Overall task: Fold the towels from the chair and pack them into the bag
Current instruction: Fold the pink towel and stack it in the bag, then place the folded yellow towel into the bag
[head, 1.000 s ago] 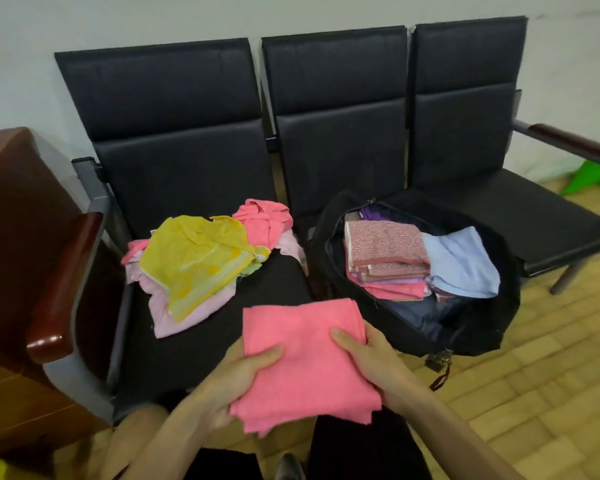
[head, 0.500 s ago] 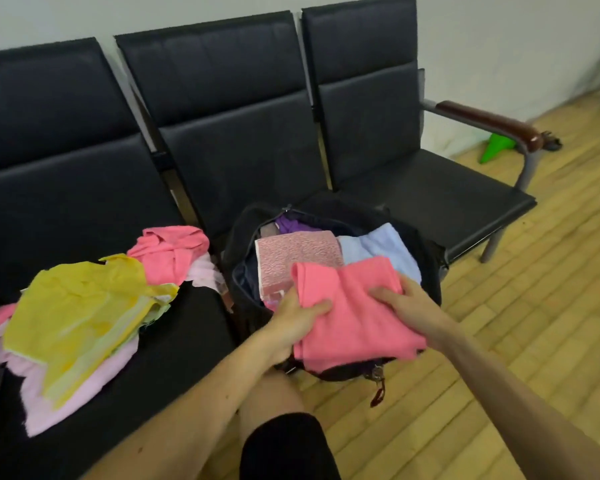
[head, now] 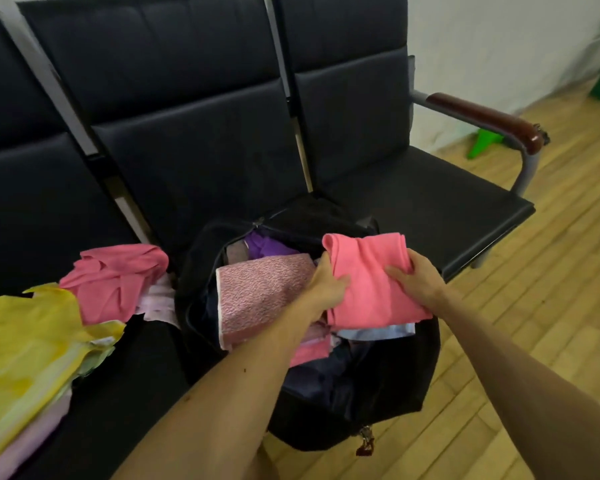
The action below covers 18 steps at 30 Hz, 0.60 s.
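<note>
We are at the packing step. Our left hand (head: 326, 284) and right hand (head: 417, 276) both hold a folded bright pink towel (head: 369, 289), one hand on each side, with fingers curled on the cloth. The towel is right over the open top of the soft black bag (head: 361, 403), on its right half. The bag sits on the middle seat of the long black padded bench (head: 413, 195), at the near edge.

Inside the bag, on the left, we see a folded speckled pink towel (head: 262, 294) on top of a stack. Our left hand lies against its right edge. Just under the towel we hold, a pale blue towel (head: 374, 332) peeks out. A bit of purple cloth (head: 267, 247) shows at the far side of the bag.

On the left seat there is a messy pile, with a yellow towel (head: 25, 341) near us and a crumpled pink towel (head: 115, 282) farther back. Those do not look folded yet, so we think a lot of the job is left.

Next, we think the towel should go down flat on the pale blue one, beside the speckled stack. It needs a gentle drop with both sides level, so the folds don't fall open. Then both hands can let go and reach left for another towel.
</note>
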Each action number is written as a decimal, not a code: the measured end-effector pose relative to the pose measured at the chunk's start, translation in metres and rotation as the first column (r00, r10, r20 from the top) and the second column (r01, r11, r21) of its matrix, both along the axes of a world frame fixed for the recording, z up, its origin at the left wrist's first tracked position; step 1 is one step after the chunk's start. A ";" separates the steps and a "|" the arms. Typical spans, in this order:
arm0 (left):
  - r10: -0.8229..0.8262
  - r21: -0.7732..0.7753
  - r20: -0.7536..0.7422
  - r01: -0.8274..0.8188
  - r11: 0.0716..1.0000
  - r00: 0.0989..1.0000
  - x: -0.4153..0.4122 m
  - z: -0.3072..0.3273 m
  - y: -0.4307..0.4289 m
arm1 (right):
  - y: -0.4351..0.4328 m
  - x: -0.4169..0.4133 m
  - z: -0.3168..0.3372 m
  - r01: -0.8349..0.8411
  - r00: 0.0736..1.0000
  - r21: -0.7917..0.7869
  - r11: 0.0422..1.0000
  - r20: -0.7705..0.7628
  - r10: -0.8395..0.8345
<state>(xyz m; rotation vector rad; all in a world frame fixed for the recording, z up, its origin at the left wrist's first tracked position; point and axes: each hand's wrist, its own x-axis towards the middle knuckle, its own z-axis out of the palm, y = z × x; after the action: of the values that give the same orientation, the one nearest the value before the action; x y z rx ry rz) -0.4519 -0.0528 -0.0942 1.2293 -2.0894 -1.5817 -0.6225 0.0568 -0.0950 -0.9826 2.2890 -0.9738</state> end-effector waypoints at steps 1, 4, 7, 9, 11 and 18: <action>-0.018 0.005 0.021 0.018 1.000 1.000 -0.002 -0.005 -0.002 | -0.001 -0.003 -0.005 0.011 1.000 0.024 1.000 -0.008 -0.010; -0.058 0.020 0.084 0.056 0.998 0.995 -0.003 -0.018 -0.008 | -0.004 -0.008 -0.017 0.048 0.999 0.088 0.995 -0.021 -0.046; -0.050 0.066 0.105 0.043 0.997 0.993 0.000 -0.027 -0.009 | -0.005 -0.009 -0.020 0.054 0.998 0.126 0.990 -0.040 -0.050; -0.039 0.090 0.110 0.029 0.996 0.993 0.003 -0.028 -0.011 | -0.006 -0.008 -0.020 0.059 0.998 0.164 0.985 -0.045 -0.052; -0.021 0.097 0.097 0.012 0.995 0.995 0.005 -0.027 -0.014 | -0.006 -0.005 -0.017 0.072 0.997 0.184 0.980 -0.042 -0.066; 0.077 0.216 -0.036 -0.068 0.974 0.996 0.045 0.017 -0.024 | 0.005 0.053 0.017 0.145 0.962 0.072 0.987 -0.243 -0.124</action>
<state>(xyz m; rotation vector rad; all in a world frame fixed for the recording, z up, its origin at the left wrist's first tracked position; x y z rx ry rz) -0.4071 -0.0766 -0.0769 1.3099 -1.8629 -1.8220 -0.5698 0.0618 -0.0776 -0.9616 2.6040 -0.8354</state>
